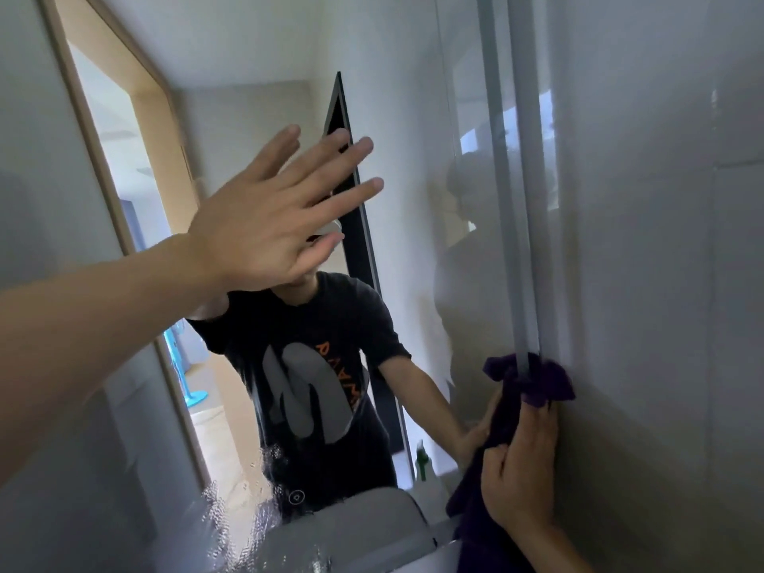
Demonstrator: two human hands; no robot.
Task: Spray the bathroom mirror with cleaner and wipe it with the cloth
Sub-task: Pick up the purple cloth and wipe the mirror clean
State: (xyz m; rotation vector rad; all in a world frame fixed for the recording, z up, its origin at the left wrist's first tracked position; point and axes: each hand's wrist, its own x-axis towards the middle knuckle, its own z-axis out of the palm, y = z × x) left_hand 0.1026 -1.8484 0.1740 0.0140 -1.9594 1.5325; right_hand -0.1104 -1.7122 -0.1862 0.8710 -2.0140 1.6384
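Bathroom mirror (413,200) fills most of my view, with droplets of cleaner (231,519) beaded low on the glass. Reflected in it are a wood-framed doorway (157,130) and a green bottle (422,461). My left hand (264,225) is up flat, fingers spread, grip released. My right hand (521,473) has its grip clenched on the purple cloth (533,378), pressing it at the mirror's right edge by the grey tiled wall (661,241).

I see a glossy glass mirror (289,407), droplets beading low down. The purple cloth (533,378) looks soft, possibly microfibre. Wall tiles (661,283) shine smoothly.
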